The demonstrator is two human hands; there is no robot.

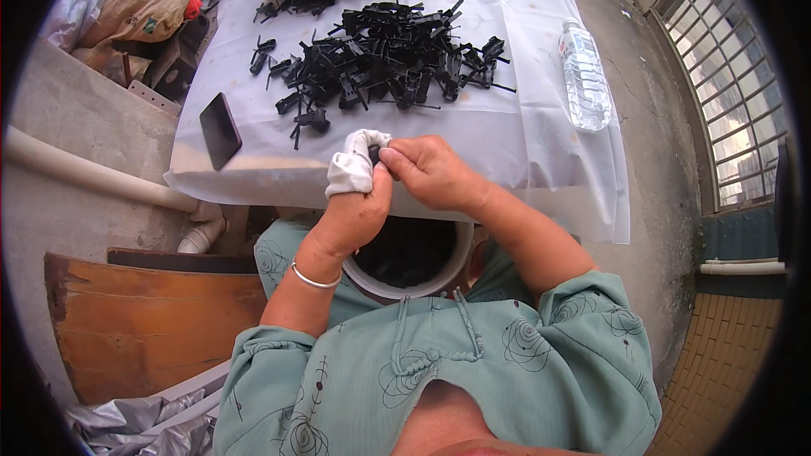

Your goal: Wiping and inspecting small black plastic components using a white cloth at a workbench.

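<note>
The left hand, its fingers partly covered by a white cloth covering, is curling nearly closed and holding a small black piece between its fingers and thumb. The right hand, bare, is meeting it from the right, its fingers folding in and its thumb and forefinger pinching at that same piece, whose shape the fingers are mostly hiding. A pile of black parts is lying just beyond both hands on a table covered in white sheeting. A dark phone is resting to the left of the left hand, and a clear bottle is lying beyond the right hand, well to its right. Below both hands, nearer the body, a round bucket is holding dark contents.
</note>
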